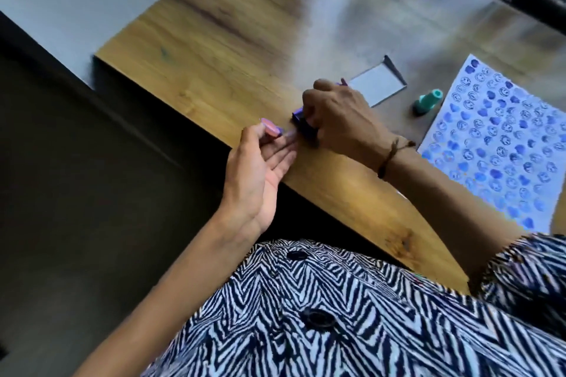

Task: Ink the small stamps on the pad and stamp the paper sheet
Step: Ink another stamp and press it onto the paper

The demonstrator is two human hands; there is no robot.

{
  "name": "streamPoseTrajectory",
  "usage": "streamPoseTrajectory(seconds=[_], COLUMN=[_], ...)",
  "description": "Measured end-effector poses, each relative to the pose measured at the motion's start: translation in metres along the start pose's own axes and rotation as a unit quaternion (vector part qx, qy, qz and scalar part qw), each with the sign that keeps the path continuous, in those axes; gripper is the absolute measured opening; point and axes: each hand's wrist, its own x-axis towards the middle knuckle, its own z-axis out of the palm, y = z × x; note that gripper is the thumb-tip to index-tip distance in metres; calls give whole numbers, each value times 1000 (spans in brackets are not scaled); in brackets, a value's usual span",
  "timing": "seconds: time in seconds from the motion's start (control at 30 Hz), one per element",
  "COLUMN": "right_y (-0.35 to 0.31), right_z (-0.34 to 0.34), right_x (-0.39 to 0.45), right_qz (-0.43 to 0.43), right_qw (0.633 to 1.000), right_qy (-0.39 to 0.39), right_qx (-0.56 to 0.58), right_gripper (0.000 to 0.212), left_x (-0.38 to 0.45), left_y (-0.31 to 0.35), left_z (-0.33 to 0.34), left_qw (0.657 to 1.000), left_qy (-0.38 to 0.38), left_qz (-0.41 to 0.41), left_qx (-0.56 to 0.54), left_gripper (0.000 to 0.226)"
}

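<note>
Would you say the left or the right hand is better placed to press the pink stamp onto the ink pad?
Left, probably. The left hand already pinches the pink stamp right beside the ink pad, which the right hand is steadying.

The paper sheet [502, 144] is white, covered in rows of blue and purple smiley and heart prints, and the stamp [427, 102] lying beside it is teal. The table [214, 49] is yellow-brown wood grain with darker streaks. The shirt [352, 315] has a black-and-white zigzag pattern with dark buttons, and the wrist cord [390, 156] is brown.
</note>
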Motion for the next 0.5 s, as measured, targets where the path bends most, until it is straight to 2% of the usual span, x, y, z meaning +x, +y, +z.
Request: streamPoseTrajectory(seconds=[0.13,0.27,0.4,0.5], right_y=[2,-2,3,-2], right_z=[-7,1,-5,0], right_x=[8,4,7,3], right_qz=[20,-6,3,18], right_qw=[996,1000,998,999], right_qy=[68,-2,47,18], right_qx=[48,23,42,34], right_gripper=[14,8,15,15], left_x=[1,-1,1,1], left_y=[2,-2,0,0], left_z=[6,10,12,11], left_qw=[1000,1000,1000,1000], left_qy=[-8,-8,-12,-4], left_qz=[-4,-11,-9,-4], left_qx=[-3,1,2,6], left_gripper=[25,24,26,27])
